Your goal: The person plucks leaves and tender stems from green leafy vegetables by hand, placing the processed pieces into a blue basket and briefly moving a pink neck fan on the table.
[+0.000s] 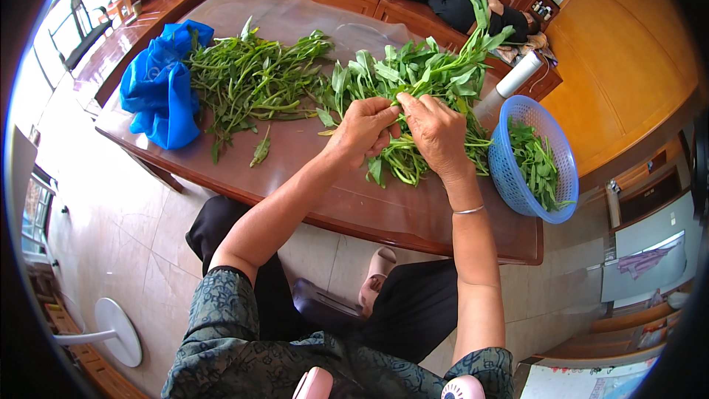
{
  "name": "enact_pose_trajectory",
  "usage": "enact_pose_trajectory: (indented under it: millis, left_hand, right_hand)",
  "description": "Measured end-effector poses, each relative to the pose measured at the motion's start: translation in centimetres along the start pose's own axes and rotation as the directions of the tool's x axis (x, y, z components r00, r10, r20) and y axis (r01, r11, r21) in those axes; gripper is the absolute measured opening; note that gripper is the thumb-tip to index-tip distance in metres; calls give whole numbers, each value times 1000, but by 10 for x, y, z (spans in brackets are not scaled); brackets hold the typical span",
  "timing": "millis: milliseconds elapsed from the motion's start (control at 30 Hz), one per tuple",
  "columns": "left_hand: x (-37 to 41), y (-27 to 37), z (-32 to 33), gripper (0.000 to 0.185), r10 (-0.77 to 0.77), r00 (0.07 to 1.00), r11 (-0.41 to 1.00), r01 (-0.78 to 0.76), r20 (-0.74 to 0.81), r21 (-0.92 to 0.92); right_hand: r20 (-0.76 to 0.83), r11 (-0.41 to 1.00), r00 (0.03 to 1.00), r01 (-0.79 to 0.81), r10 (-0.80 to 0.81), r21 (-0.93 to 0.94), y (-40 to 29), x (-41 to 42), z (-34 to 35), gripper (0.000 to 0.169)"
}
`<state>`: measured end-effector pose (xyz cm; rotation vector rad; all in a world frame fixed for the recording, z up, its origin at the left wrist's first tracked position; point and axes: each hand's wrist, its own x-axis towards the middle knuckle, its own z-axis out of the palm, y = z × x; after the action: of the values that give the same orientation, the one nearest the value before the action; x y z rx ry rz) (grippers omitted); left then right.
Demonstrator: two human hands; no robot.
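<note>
Both my hands meet over the wooden table [299, 177], pinching one leafy green stem [443, 69] that reaches up and to the right. My left hand [365, 124] grips its lower end, and my right hand [435, 127] holds it just beside. Under and behind my hands lies a large pile of leafy greens with long stems [365, 75]. A second pile of greens [255, 75] spreads to the left, with a loose sprig [261, 151] in front of it. A blue plastic basket [501, 160] at the table's right end holds picked greens [534, 163].
A crumpled blue bag [163, 88] lies at the table's left end. A clear plastic roll [518, 75] stands out behind the basket. Another person [460, 8] lies on the wooden bench beyond the table. A white round stand base [118, 332] is on the floor at left.
</note>
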<state>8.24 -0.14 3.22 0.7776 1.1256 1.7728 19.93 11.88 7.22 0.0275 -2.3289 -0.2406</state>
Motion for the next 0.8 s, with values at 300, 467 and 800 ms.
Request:
enact_pose_trajectory:
  millis: [300, 467, 800]
  left_hand:
    - [-6, 7, 10, 29, -29, 1000, 989, 30, 9, -147]
    - [-12, 15, 11, 31, -32, 999, 983, 32, -1, -181]
    - [-3, 11, -4, 22, -51, 997, 976, 63, 62, -209]
  right_hand:
    - [-129, 972, 981, -115, 144, 206, -4, -3, 12, 14]
    - [158, 287, 719, -455, 677, 843, -11, 3, 8, 10]
    - [-9, 232, 563, -325, 826, 917, 83, -12, -51, 16]
